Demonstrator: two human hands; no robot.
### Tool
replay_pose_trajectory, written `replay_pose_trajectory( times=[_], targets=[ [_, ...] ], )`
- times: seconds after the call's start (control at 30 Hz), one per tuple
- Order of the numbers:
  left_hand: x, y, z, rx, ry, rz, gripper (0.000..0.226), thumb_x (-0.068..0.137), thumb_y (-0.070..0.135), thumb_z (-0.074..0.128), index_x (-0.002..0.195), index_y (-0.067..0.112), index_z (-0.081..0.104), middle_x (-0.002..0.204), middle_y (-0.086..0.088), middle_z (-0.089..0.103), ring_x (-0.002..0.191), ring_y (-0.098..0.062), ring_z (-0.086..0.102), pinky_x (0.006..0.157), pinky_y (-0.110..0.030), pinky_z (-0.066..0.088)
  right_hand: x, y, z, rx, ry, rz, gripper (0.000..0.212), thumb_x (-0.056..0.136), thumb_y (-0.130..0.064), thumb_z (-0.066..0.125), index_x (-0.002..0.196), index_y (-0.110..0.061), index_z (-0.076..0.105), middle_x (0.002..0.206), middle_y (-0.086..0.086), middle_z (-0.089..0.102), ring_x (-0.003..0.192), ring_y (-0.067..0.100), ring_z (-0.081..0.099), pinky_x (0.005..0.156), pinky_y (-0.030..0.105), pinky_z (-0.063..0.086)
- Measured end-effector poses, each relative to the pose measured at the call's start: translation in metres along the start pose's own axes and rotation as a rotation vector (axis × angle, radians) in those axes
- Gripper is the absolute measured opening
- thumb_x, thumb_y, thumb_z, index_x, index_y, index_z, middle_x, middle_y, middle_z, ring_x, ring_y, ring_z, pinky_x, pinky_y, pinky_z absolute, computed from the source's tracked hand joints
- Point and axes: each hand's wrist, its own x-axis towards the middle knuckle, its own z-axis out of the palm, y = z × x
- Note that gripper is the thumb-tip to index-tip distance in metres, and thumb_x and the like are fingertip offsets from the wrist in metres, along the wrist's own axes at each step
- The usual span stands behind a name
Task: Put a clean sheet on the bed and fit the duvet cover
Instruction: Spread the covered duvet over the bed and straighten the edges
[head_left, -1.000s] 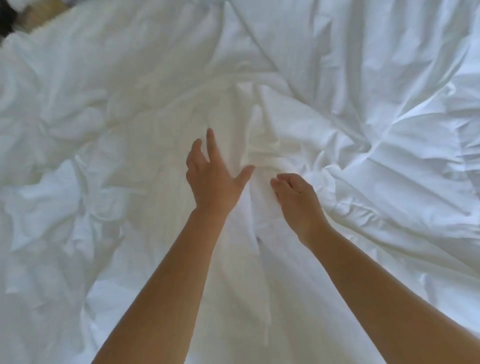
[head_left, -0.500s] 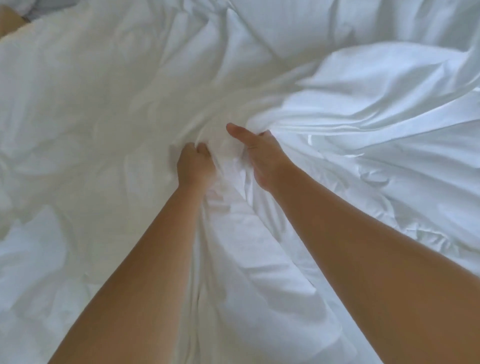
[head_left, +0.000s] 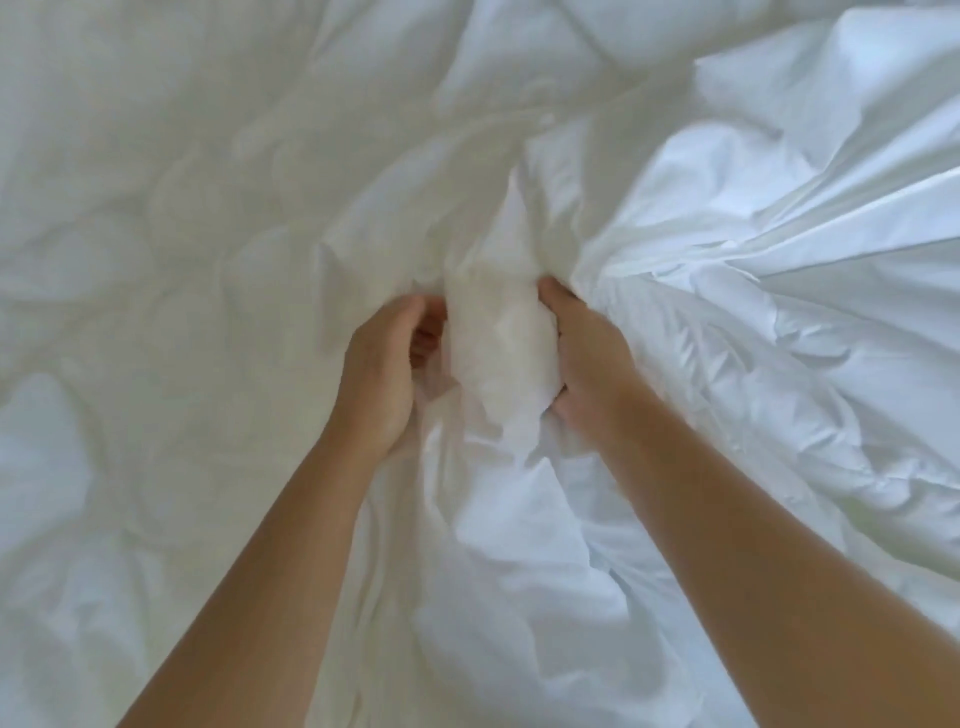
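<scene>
White bedding fills view: quilted duvet (head_left: 182, 234) left, smooth cover (head_left: 779, 312) right. Cover bunched into ridge mid-bed; right hand (head_left: 587, 364) clamps it. Left hand (head_left: 384, 374) curled beside ridge, grip unclear. Both forearms outstretched.

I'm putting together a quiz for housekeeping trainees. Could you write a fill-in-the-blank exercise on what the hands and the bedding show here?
1. The bunch of fabric sits ___ the left hand and the right hand.
2. All the bedding in view is ___ in colour.
3. Taut folds fan out from the bunch of fabric toward the picture's ___ side.
Missing words: between; white; right.
</scene>
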Motion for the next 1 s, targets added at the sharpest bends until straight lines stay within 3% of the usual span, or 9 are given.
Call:
replay_pose_trajectory(
  times=[0.1, 0.2, 0.27, 0.4, 0.63, 0.77, 0.87, 0.93, 1.0],
  targets=[
    [-0.011, -0.003, -0.006, 0.303, -0.254, 0.158, 0.034, 0.081, 0.04, 0.043, 0.108, 0.03, 0.062, 0.103, 0.012, 0.063, 0.1, -0.006, 0.058, 0.085, -0.037, 0.046, -0.023, 0.008, 0.006, -0.298, 0.007, -0.255, 0.033, 0.09, -0.044, 0.054, 0.067, -0.021, 0.057, 0.053, -0.025, 0.06, 0.061, -0.009, 0.058, 0.057, 0.003, 0.041],
    [-0.017, -0.003, -0.01, 0.408, -0.284, 0.23, 0.058, 0.084, 0.059, 0.033, 0.138, 0.041, 0.036, 0.136, 0.023, 0.041, 0.129, 0.005, 0.033, 0.107, -0.021, 0.028, -0.039, -0.003, 0.024, -0.514, -0.051, -0.415, 0.058, 0.096, -0.034, 0.05, 0.04, -0.022, 0.038, 0.027, -0.014, 0.036, 0.034, 0.003, 0.042, 0.04, 0.01, 0.031],
    [-0.02, 0.0, -0.011, 0.372, -0.226, 0.307, 0.048, 0.088, 0.061, 0.026, 0.134, 0.047, 0.034, 0.126, 0.031, 0.042, 0.119, 0.017, 0.035, 0.099, -0.006, 0.026, -0.045, -0.008, 0.033, -0.463, -0.093, -0.501, 0.06, 0.097, -0.033, 0.049, 0.038, -0.025, 0.04, 0.029, -0.015, 0.038, 0.033, -0.002, 0.044, 0.039, 0.008, 0.031],
    [-0.015, -0.005, -0.01, 0.414, -0.023, 0.213, 0.034, 0.099, 0.035, 0.037, 0.111, 0.008, 0.053, 0.104, -0.006, 0.06, 0.095, -0.019, 0.056, 0.083, -0.032, 0.046, -0.057, 0.003, 0.036, -0.339, -0.172, -0.437, 0.061, 0.095, -0.045, 0.047, 0.036, -0.028, 0.048, 0.035, -0.017, 0.043, 0.037, -0.003, 0.047, 0.044, 0.005, 0.033],
    [0.007, 0.016, -0.024, 0.354, 0.098, 0.371, 0.042, 0.098, 0.022, 0.047, 0.062, 0.019, 0.027, 0.056, 0.007, 0.028, 0.051, -0.006, 0.026, 0.05, -0.022, 0.024, -0.056, 0.004, 0.024, -1.122, -0.524, -0.127, 0.038, 0.063, -0.047, 0.081, 0.068, -0.018, 0.057, 0.065, -0.01, 0.057, 0.064, 0.005, 0.057, 0.049, 0.009, 0.038],
    [0.014, 0.03, -0.017, 0.209, 0.056, 0.286, 0.041, 0.099, 0.024, 0.046, 0.061, 0.014, 0.035, 0.057, 0.003, 0.035, 0.056, -0.01, 0.033, 0.055, -0.028, 0.029, -0.058, -0.014, 0.028, -0.841, -0.6, -0.215, 0.01, 0.064, -0.024, 0.075, 0.069, -0.03, 0.069, 0.064, -0.011, 0.067, 0.066, 0.0, 0.066, 0.06, 0.017, 0.051],
    [-0.001, 0.023, -0.024, 0.129, 0.069, 0.226, 0.035, 0.098, 0.034, 0.044, 0.066, 0.019, 0.048, 0.063, 0.01, 0.049, 0.06, -0.005, 0.046, 0.06, -0.02, 0.037, -0.058, -0.019, 0.007, -0.452, -0.618, -0.111, 0.026, 0.065, -0.019, 0.069, 0.091, -0.022, 0.071, 0.088, 0.003, 0.073, 0.087, 0.019, 0.071, 0.073, 0.034, 0.057],
    [-0.02, 0.002, -0.031, 0.224, 0.006, 0.233, 0.018, 0.092, 0.038, 0.044, 0.094, 0.03, 0.06, 0.096, 0.015, 0.06, 0.091, 0.005, 0.054, 0.081, -0.014, 0.039, -0.055, -0.02, -0.005, -0.317, -0.601, -0.053, 0.025, 0.068, -0.019, 0.067, 0.093, -0.021, 0.071, 0.087, 0.004, 0.074, 0.085, 0.022, 0.071, 0.067, 0.035, 0.057],
    [-0.038, -0.024, -0.037, 0.652, -0.064, 0.234, 0.062, 0.084, 0.044, 0.05, 0.141, 0.022, 0.037, 0.142, 0.0, 0.041, 0.132, -0.012, 0.036, 0.107, -0.029, 0.028, -0.05, -0.019, -0.011, -0.331, -0.561, -0.041, 0.013, 0.076, -0.018, 0.067, 0.088, -0.019, 0.07, 0.078, 0.002, 0.073, 0.075, 0.018, 0.071, 0.06, 0.03, 0.055]
  ],
)
